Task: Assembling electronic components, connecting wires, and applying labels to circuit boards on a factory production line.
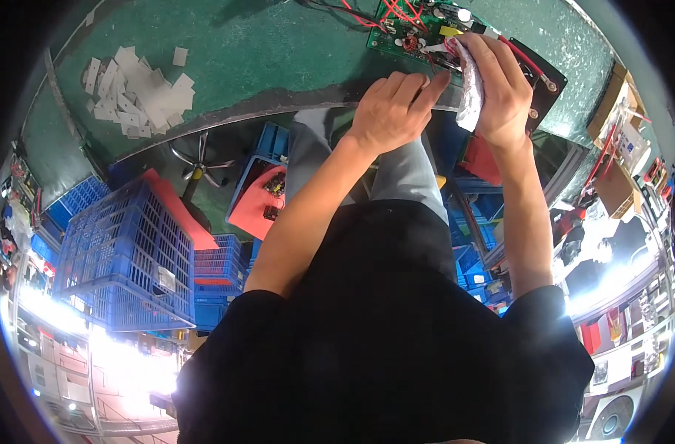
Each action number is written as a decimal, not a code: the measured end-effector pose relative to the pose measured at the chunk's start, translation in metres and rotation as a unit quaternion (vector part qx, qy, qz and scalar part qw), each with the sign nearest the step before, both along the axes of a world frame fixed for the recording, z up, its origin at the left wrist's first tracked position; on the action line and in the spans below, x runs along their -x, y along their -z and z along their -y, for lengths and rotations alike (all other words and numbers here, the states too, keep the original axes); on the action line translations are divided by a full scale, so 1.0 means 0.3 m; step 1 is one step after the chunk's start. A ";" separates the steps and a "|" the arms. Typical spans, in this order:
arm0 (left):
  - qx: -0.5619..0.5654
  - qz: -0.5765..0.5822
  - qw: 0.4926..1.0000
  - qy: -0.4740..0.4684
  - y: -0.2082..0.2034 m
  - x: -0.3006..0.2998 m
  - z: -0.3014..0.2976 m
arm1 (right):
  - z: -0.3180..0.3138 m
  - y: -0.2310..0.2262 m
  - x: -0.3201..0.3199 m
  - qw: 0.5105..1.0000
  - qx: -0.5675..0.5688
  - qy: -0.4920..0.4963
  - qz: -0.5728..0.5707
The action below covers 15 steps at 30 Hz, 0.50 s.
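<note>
A green circuit board with red wires and several components lies at the table's far edge of view. My right hand is closed round a squeezed, silvery white tube. The tube's narrow tip points left, down onto the board's parts. My left hand rests by the table's near edge, just in front of the board. Its index finger stretches toward the board's near edge, close to the tube, and the other fingers are bent. The left thumb is hidden, and I cannot tell whether the fingertips touch the board.
A black panel with a red cable lies right of the board. Flat pale pieces are piled on the green table at left. Below stand blue crates, a blue bin with red sheet, and a chair base.
</note>
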<state>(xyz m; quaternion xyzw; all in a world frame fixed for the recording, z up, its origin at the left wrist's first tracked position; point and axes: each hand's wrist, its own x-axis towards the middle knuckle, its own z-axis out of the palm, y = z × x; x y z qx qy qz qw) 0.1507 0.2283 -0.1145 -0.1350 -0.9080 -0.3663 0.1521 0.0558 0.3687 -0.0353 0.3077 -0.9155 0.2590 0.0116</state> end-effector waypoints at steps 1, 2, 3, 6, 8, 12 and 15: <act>0.000 0.000 1.000 0.000 -0.001 0.001 -0.001 | -0.002 0.004 0.001 1.000 0.000 -0.008 -0.012; 0.005 0.003 1.000 0.002 -0.003 0.002 -0.001 | -0.003 0.007 0.001 1.000 0.000 -0.016 -0.024; 0.011 0.006 1.000 0.003 -0.003 0.003 -0.002 | 0.000 0.003 -0.001 1.000 0.000 -0.016 -0.024; 0.012 -0.013 1.000 -0.008 0.000 0.002 -0.003 | 0.016 -0.003 -0.009 1.000 -0.016 -0.014 -0.021; 0.014 -0.017 1.000 -0.011 0.000 0.000 -0.002 | 0.017 0.009 -0.013 0.999 -0.008 -0.019 -0.040; 0.010 -0.027 0.999 -0.022 0.000 0.000 -0.006 | 0.015 0.011 -0.014 0.998 0.002 -0.025 -0.055; 0.007 -0.033 0.999 -0.020 0.000 0.007 -0.008 | 0.006 0.019 -0.010 0.997 0.005 -0.027 -0.068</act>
